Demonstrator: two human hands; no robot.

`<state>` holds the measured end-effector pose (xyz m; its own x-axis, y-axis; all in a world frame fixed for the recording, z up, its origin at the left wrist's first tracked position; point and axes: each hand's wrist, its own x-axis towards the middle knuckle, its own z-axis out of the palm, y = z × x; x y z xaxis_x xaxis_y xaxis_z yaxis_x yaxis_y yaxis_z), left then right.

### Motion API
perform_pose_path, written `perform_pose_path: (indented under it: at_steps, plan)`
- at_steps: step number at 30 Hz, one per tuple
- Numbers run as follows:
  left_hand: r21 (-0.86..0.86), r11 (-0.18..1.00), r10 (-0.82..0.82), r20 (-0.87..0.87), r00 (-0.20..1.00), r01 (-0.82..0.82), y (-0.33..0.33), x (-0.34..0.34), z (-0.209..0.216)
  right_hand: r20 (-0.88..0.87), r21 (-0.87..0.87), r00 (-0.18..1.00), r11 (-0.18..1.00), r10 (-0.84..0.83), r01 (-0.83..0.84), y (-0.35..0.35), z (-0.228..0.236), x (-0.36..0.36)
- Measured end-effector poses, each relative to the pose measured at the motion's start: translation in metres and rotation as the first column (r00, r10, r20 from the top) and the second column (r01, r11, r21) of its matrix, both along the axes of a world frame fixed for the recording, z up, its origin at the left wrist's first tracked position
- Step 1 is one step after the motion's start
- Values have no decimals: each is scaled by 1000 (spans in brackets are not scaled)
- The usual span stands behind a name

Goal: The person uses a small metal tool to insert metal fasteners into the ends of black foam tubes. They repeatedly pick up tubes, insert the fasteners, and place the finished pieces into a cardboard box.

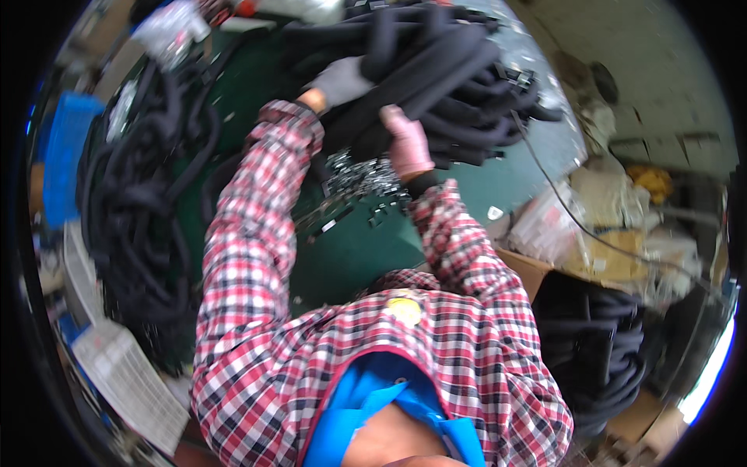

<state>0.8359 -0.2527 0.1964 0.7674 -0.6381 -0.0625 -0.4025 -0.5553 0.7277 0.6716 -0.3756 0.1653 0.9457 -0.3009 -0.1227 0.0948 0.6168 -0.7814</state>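
A large heap of black foam tubes lies across the far side of the green table. My left hand, in a grey glove, grips tubes at the heap's left side; its fingertips are partly hidden among them. My right hand, in a pink glove, is closed on tubes at the heap's near edge, its thumb up and the other fingers mostly out of sight. Between my forearms, small shiny metal clips are scattered in a pile just below the heap.
More black tubes lie tangled at the table's left. A blue bin stands beyond them. At the right, a thin cable hangs past plastic bags, and a box holds more black tubes. A white slatted panel leans at lower left.
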Motion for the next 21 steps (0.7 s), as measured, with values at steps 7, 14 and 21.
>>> perform_pose_path:
  at_steps: [7,14,21]
  plan:
    - [-460,847,358,120,926,-268,-28,-49,63,96,5,993,998,-65,65,5,109,-13]
    - [-709,412,801,-17,598,-572,33,-154,139,111,-459,985,886,130,-65,24,167,-57]
    - [-764,361,894,122,430,-535,143,-224,148,28,-268,829,803,558,-532,74,198,-42]
